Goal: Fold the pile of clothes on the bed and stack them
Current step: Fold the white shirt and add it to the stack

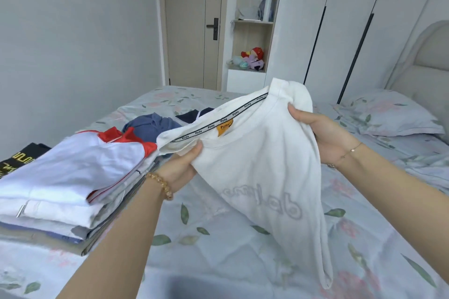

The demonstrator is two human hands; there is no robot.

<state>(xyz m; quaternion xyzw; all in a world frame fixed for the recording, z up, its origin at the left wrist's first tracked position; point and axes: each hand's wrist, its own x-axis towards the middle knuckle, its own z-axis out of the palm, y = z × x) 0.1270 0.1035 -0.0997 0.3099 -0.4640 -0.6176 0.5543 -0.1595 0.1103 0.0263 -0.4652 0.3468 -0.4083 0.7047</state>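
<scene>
A white T-shirt (264,177) with an orange neck label hangs in the air over the bed, its body drooping down to the sheet. My left hand (181,165) grips it just below the collar on the left. My right hand (320,136) grips the shoulder fabric on the right. A stack of folded clothes (70,177), topped by a white garment with a red collar, sits on the bed to the left. Behind it lie unfolded clothes: a blue garment (155,126) and a dark navy one (194,114).
The bed (218,250) has a pale floral sheet. A black garment with yellow print (17,158) lies at the far left edge. A pillow (393,114) and padded headboard are at the right. A door, shelves and wardrobes stand behind the bed.
</scene>
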